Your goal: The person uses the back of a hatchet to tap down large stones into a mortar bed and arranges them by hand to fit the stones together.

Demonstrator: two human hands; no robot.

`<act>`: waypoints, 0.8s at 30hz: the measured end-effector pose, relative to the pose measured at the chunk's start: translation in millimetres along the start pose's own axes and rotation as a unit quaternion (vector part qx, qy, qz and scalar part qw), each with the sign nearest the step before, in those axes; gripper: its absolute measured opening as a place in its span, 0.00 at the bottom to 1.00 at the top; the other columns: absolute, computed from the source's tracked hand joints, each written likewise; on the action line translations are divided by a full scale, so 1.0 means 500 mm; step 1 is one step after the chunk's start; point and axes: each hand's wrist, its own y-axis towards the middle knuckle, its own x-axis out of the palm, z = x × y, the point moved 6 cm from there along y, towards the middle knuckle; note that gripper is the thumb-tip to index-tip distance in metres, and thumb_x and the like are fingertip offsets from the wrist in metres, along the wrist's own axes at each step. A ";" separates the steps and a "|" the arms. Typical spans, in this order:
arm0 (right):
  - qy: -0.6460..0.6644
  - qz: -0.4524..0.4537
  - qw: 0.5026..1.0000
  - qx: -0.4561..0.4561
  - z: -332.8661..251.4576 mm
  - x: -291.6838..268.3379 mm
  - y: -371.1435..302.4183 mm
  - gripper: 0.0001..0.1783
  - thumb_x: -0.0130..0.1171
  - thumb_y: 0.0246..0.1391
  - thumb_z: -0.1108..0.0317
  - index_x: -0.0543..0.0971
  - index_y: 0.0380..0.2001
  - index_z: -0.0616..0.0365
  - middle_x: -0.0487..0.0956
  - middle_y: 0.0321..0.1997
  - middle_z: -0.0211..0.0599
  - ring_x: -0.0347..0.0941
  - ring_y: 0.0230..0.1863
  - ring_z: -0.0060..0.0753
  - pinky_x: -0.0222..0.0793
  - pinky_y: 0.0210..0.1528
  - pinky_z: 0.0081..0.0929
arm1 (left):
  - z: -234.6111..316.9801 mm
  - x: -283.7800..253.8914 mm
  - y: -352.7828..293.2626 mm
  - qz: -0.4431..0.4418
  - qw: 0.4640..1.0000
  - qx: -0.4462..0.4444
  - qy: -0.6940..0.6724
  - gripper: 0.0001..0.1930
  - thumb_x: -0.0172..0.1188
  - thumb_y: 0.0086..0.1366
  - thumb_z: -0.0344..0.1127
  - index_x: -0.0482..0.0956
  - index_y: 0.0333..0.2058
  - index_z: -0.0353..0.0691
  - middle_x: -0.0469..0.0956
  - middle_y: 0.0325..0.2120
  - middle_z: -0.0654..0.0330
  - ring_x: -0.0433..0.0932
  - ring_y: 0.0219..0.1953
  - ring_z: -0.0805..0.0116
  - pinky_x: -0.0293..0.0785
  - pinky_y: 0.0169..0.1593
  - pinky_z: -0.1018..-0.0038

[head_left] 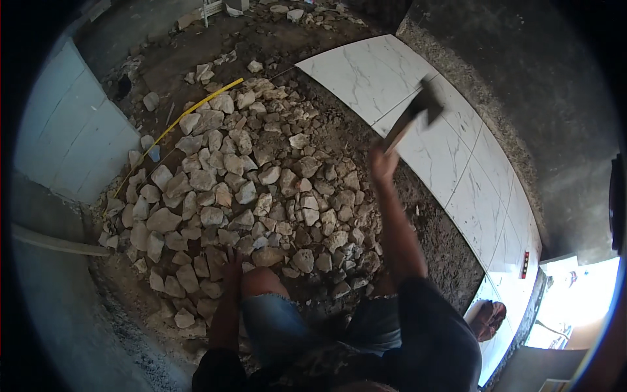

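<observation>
My right hand is raised on the right and closed around the handle of a hammer. The hammer's dark head is smeared by motion and hangs, as seen here, over the pale tiles. Low down beside my left knee, my left hand rests with fingers stretched out against the stones; part of it is in shade. Rough grey and tan broken stones are packed over the dirt in front of me, larger on the left and smaller toward the right.
White marble-patterned tiles curve along the right side, with a reddish-brown bundle and a small red-and-black level-like bar on them. A yellow strip crosses the stones' far left edge. Pale panels lean at the left wall.
</observation>
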 end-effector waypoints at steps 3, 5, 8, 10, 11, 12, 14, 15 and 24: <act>-0.134 -0.079 0.908 0.389 0.403 -0.074 -0.219 0.11 0.52 0.53 0.66 0.73 0.37 0.61 0.73 0.26 0.40 0.69 0.26 0.34 0.66 0.28 0.37 | 0.103 0.022 0.056 -0.003 0.999 0.024 -0.037 0.32 0.52 0.59 0.38 0.56 0.62 0.53 0.44 0.66 0.56 0.57 0.59 0.31 0.51 0.57 0.33; -0.038 -0.176 0.835 0.521 0.404 -0.017 -0.253 0.12 0.52 0.55 0.65 0.73 0.39 0.62 0.75 0.25 0.37 0.71 0.25 0.33 0.65 0.26 0.34 | 0.063 0.010 0.079 0.037 0.996 0.016 0.082 0.32 0.52 0.59 0.38 0.55 0.62 0.54 0.44 0.66 0.56 0.56 0.59 0.30 0.50 0.57 0.32; -0.024 -0.248 0.907 0.339 0.271 0.023 -0.232 0.12 0.51 0.54 0.64 0.72 0.37 0.61 0.74 0.21 0.32 0.69 0.20 0.27 0.64 0.22 0.29 | -0.004 0.046 -0.006 0.009 0.997 0.006 0.076 0.32 0.52 0.59 0.38 0.54 0.63 0.55 0.43 0.67 0.57 0.58 0.58 0.29 0.52 0.56 0.32; -0.067 -0.139 0.984 0.088 0.138 0.006 -0.139 0.11 0.51 0.52 0.64 0.72 0.34 0.61 0.74 0.20 0.33 0.68 0.19 0.26 0.64 0.20 0.30 | -0.045 0.041 0.010 -0.025 0.997 -0.010 0.067 0.34 0.53 0.58 0.41 0.53 0.63 0.55 0.41 0.67 0.57 0.56 0.59 0.28 0.51 0.57 0.32; -0.055 -0.169 0.977 0.121 0.122 -0.015 -0.077 0.09 0.51 0.52 0.64 0.71 0.33 0.59 0.75 0.21 0.34 0.70 0.21 0.27 0.66 0.22 0.30 | -0.019 0.038 0.016 -0.033 0.998 -0.006 0.061 0.34 0.53 0.58 0.41 0.53 0.63 0.55 0.41 0.67 0.57 0.56 0.59 0.28 0.51 0.57 0.32; -0.064 -0.108 0.990 0.067 0.055 -0.039 -0.023 0.09 0.50 0.53 0.65 0.71 0.33 0.59 0.75 0.22 0.34 0.69 0.22 0.26 0.65 0.23 0.29 | 0.020 0.028 0.021 -0.047 0.997 0.003 0.068 0.35 0.55 0.57 0.42 0.54 0.63 0.55 0.40 0.67 0.57 0.56 0.59 0.28 0.51 0.56 0.32; 0.029 -0.101 0.994 0.001 -0.042 -0.028 0.029 0.09 0.50 0.53 0.67 0.71 0.33 0.61 0.74 0.22 0.37 0.68 0.23 0.27 0.66 0.24 0.29 | 0.034 0.013 0.014 -0.057 0.995 0.005 0.080 0.36 0.56 0.57 0.44 0.54 0.63 0.55 0.39 0.67 0.57 0.57 0.59 0.28 0.51 0.56 0.31; 0.022 -0.059 0.998 -0.012 -0.042 -0.001 0.033 0.09 0.50 0.53 0.67 0.70 0.34 0.61 0.74 0.23 0.37 0.68 0.23 0.27 0.66 0.25 0.30 | -0.004 0.014 0.004 -0.061 0.998 -0.008 0.034 0.37 0.57 0.56 0.46 0.53 0.63 0.55 0.38 0.68 0.56 0.56 0.59 0.28 0.50 0.57 0.31; 0.000 -0.317 0.830 0.458 0.340 0.019 -0.296 0.13 0.50 0.56 0.60 0.77 0.30 0.58 0.74 0.24 0.36 0.70 0.21 0.29 0.68 0.22 0.32 | 0.017 -0.001 0.020 0.034 0.998 0.001 0.060 0.34 0.54 0.59 0.44 0.54 0.63 0.56 0.40 0.67 0.56 0.49 0.62 0.28 0.42 0.58 0.29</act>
